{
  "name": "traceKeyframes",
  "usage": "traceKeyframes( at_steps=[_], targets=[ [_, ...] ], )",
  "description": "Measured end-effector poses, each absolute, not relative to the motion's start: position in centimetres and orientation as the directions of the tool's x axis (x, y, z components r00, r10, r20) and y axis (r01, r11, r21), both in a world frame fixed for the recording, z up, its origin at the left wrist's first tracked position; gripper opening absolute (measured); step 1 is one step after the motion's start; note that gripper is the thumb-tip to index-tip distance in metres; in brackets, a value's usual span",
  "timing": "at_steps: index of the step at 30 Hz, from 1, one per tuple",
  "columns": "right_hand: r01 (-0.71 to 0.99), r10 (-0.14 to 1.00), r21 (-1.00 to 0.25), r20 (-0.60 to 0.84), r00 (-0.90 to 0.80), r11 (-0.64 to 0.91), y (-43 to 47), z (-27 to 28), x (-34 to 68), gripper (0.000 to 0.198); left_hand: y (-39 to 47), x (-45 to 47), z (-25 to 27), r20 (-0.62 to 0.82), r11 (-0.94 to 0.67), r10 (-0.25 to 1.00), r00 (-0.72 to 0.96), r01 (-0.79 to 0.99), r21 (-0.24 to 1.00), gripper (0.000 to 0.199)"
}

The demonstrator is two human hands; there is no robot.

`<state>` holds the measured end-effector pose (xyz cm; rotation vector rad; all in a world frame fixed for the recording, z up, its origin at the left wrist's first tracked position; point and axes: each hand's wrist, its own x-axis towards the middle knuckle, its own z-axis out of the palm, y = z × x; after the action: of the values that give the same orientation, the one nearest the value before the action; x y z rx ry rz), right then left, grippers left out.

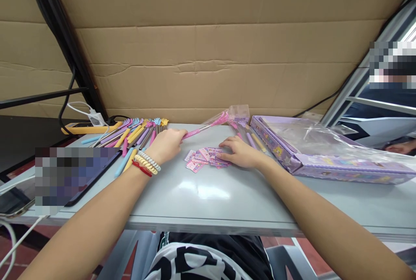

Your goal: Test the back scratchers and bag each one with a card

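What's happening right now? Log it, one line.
left hand: holding pink-handled stick | right hand: touching pink printed cards | right of cards: purple printed box

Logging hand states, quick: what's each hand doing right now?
Left hand: closed, holding the pink stick by its near end.
Right hand: at the pink cards, fingers slightly bent; whether it grips one cannot be told.

Relative to the pink card pile (199, 158): right hand (240, 152) at its right edge, fingers spread, touching cards. Left hand (170, 143) up-left of it, gripping a pink-ended stick (194, 132) slanting behind it. Pastel-handled sticks (132, 135) left; purple box (344, 171) right, clear plastic (312, 135) over it.
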<state>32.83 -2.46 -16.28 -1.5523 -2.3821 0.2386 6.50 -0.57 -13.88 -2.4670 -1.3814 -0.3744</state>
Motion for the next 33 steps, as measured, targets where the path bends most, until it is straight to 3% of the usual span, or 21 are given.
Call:
traceKeyframes(
  at_steps=[8, 14, 21, 28, 33],
  targets=[
    [0.833, 0.881, -0.303, 0.258, -0.396, 0.463, -2.9, -15.1, 33.4, 0.035, -0.6, 6.6, -13.9, 0.314, -0.485, 0.804, 0.505, 0.863, -0.146, 0.033],
    [0.845, 0.890, -0.280, 0.150, -0.430, 0.455, -2.9, -15.2, 33.0, 0.048, -0.4, 6.7, -14.0, 0.323, -0.454, 0.816, 0.480, 0.877, -0.155, 0.035],
    [0.901, 0.917, -0.204, 0.198, -0.345, 0.383, -2.3, -16.2, 32.4, 0.047, -0.3, 7.0, -14.1, 0.326, -0.423, 0.840, 0.433, 0.900, -0.107, 0.035],
    [0.886, 0.910, -0.237, 0.219, -0.351, 0.399, -1.5, -17.5, 31.4, 0.049, -0.1, 7.0, -14.2, 0.350, -0.401, 0.846, 0.402, 0.912, -0.079, 0.033],
    [0.855, 0.855, -0.155, 0.262, -0.448, 0.496, -1.8, -17.6, 29.5, 0.052, -0.2, 7.3, -14.2, 0.349, -0.404, 0.846, 0.403, 0.912, -0.073, 0.032]
  ],
)
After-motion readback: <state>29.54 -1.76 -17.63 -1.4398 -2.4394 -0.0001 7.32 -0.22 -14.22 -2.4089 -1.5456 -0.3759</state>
